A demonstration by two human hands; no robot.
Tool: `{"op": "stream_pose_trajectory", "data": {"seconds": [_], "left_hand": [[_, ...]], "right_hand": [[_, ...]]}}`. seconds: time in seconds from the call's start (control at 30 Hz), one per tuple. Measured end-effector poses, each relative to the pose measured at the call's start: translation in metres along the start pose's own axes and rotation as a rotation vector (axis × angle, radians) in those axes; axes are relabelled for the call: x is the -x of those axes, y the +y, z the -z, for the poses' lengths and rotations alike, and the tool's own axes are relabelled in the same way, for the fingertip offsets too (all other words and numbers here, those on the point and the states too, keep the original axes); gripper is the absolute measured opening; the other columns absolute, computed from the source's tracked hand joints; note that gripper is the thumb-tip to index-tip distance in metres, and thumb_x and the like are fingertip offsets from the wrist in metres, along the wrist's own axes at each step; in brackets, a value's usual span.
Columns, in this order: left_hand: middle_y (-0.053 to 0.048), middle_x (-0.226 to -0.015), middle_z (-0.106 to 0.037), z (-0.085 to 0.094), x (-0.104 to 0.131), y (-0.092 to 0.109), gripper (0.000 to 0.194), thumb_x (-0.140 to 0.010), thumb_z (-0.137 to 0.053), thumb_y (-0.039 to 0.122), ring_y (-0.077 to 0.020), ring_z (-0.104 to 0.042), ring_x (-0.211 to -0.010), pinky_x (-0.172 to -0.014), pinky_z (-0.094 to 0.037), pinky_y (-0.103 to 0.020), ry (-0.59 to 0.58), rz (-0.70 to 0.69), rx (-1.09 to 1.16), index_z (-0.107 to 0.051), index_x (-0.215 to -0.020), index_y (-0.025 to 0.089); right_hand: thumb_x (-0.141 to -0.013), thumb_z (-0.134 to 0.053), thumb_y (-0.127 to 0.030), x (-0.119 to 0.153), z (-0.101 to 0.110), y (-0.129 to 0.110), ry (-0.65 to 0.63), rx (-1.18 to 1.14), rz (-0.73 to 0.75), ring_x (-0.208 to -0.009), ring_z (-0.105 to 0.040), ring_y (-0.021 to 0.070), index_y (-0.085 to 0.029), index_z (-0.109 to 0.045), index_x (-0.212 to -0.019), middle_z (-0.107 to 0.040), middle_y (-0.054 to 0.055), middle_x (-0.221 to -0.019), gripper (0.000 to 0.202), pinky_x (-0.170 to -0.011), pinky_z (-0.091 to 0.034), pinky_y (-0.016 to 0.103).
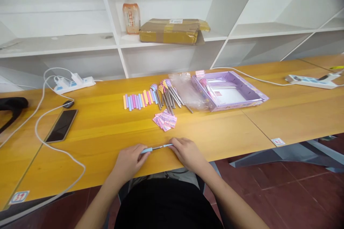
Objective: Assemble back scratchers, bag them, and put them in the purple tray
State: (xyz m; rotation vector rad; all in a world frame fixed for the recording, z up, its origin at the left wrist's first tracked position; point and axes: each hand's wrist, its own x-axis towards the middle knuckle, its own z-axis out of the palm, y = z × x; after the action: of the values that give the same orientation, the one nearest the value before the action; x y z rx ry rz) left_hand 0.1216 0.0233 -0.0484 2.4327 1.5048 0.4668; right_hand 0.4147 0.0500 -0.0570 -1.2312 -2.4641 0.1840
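Note:
Near the table's front edge, a small blue back scratcher [160, 147] with a short metal rod spans the gap between my hands. My left hand [130, 160] is closed around its light blue handle. At the other end, the fingers of my right hand [187, 153] pinch the blue head, which they mostly cover. Just beyond lie several pink printed cards [166, 120]. Behind these is a pile of back scratchers [168, 94] with metal rods and blue, orange and purple claw heads. Coloured handle sleeves [138, 101] in pink, yellow, purple and blue form a row to their left.
A purple open box [238, 107] holds a pink-headed piece in plastic, beside a clear plastic bag [185, 87]. A phone [62, 125], white cable [80, 166] and power strip [75, 85] are at left. Another power strip [313, 81] lies right. Shelves hold a bottle [131, 18] and carton [172, 31].

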Motion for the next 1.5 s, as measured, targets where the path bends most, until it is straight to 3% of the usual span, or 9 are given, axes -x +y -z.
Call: {"op": "stream_pose_trajectory", "data": {"seconds": [0.2, 0.3, 0.4, 0.53, 0.67, 0.8, 0.97, 1.17, 1.5], "left_hand": [[-0.004, -0.09, -0.077, 0.001, -0.001, 0.002, 0.041, -0.113, -0.039, 0.052, -0.0216, -0.072, -0.081, -0.069, -0.045, -0.032, -0.053, 0.018, -0.081, -0.068, -0.099, 0.025], [-0.005, -0.099, -0.079, 0.005, -0.002, 0.002, 0.042, -0.114, -0.038, 0.051, -0.0234, -0.072, -0.089, -0.075, -0.047, -0.033, -0.111, 0.014, -0.07, -0.069, -0.103, 0.025], [-0.006, -0.104, -0.079, 0.017, 0.004, -0.012, 0.043, -0.114, -0.039, 0.051, -0.0256, -0.07, -0.097, -0.085, -0.05, -0.036, -0.107, 0.035, -0.091, -0.073, -0.106, 0.025], [-0.007, -0.104, -0.078, 0.05, 0.029, -0.065, 0.048, -0.111, -0.04, 0.056, -0.0283, -0.065, -0.098, -0.093, -0.049, -0.042, -0.019, 0.091, -0.152, -0.077, -0.108, 0.025], [-0.008, -0.094, -0.077, 0.084, 0.069, -0.121, 0.058, -0.108, -0.038, 0.065, -0.0294, -0.061, -0.091, -0.088, -0.049, -0.044, 0.143, 0.164, -0.196, -0.08, -0.101, 0.025], [-0.007, -0.095, -0.076, 0.091, 0.088, -0.136, 0.053, -0.106, -0.044, 0.066, -0.0276, -0.061, -0.092, -0.088, -0.051, -0.042, 0.16, 0.179, -0.128, -0.08, -0.101, 0.027], [-0.006, -0.094, -0.075, 0.079, 0.074, -0.127, 0.05, -0.106, -0.046, 0.064, -0.0265, -0.064, -0.093, -0.088, -0.053, -0.04, 0.157, 0.189, -0.075, -0.079, -0.103, 0.026], [-0.005, -0.091, -0.074, 0.071, 0.069, -0.133, 0.05, -0.105, -0.049, 0.066, -0.026, -0.066, -0.091, -0.084, -0.054, -0.038, 0.195, 0.168, -0.017, -0.079, -0.104, 0.026], [-0.006, -0.093, -0.075, 0.07, 0.069, -0.132, 0.051, -0.103, -0.051, 0.067, -0.026, -0.067, -0.092, -0.086, -0.055, -0.038, 0.184, 0.187, 0.003, -0.08, -0.104, 0.026]], "right_hand": [[-0.116, -0.044, -0.031, 0.0, 0.0, -0.001, 0.001, 0.033, 0.011, -0.072, -0.061, 0.0199, -0.022, -0.056, -0.098, -0.07, 0.003, -0.085, 0.024, -0.071, -0.036, 0.032], [-0.115, -0.048, -0.029, 0.001, 0.001, 0.0, -0.012, 0.066, 0.044, -0.073, -0.063, 0.02, -0.022, -0.06, -0.102, -0.071, 0.003, -0.086, 0.019, -0.073, -0.038, 0.031], [-0.114, -0.048, -0.027, 0.006, 0.008, 0.016, -0.018, 0.078, 0.038, -0.078, -0.068, 0.0209, -0.022, -0.065, -0.112, -0.075, 0.004, -0.091, 0.017, -0.075, -0.042, 0.031], [-0.114, -0.042, -0.029, 0.036, 0.031, 0.076, 0.067, 0.098, -0.09, -0.09, -0.075, 0.0241, -0.023, -0.067, -0.125, -0.08, 0.008, -0.109, 0.029, -0.078, -0.05, 0.033], [-0.109, -0.045, -0.035, 0.093, 0.052, 0.157, 0.222, 0.175, -0.274, -0.097, -0.077, 0.0279, -0.024, -0.073, -0.122, -0.081, 0.009, -0.113, 0.033, -0.081, -0.055, 0.037], [-0.105, -0.045, -0.04, 0.135, 0.053, 0.204, 0.32, 0.204, -0.429, -0.101, -0.078, 0.0314, -0.025, -0.075, -0.119, -0.081, 0.009, -0.115, 0.037, -0.081, -0.058, 0.041], [-0.102, -0.048, -0.046, 0.138, 0.045, 0.212, 0.36, 0.061, -0.545, -0.102, -0.078, 0.0322, -0.026, -0.075, -0.116, -0.082, 0.009, -0.117, 0.036, -0.086, -0.061, 0.043], [-0.1, -0.051, -0.046, 0.132, 0.049, 0.21, 0.354, -0.076, -0.62, -0.092, -0.078, 0.0287, -0.023, -0.076, -0.114, -0.082, 0.011, -0.112, 0.036, -0.087, -0.061, 0.04], [-0.103, -0.049, -0.048, 0.13, 0.049, 0.204, 0.337, -0.026, -0.625, -0.099, -0.076, 0.0305, -0.024, -0.072, -0.12, -0.08, 0.011, -0.116, 0.037, -0.088, -0.058, 0.041]]}}
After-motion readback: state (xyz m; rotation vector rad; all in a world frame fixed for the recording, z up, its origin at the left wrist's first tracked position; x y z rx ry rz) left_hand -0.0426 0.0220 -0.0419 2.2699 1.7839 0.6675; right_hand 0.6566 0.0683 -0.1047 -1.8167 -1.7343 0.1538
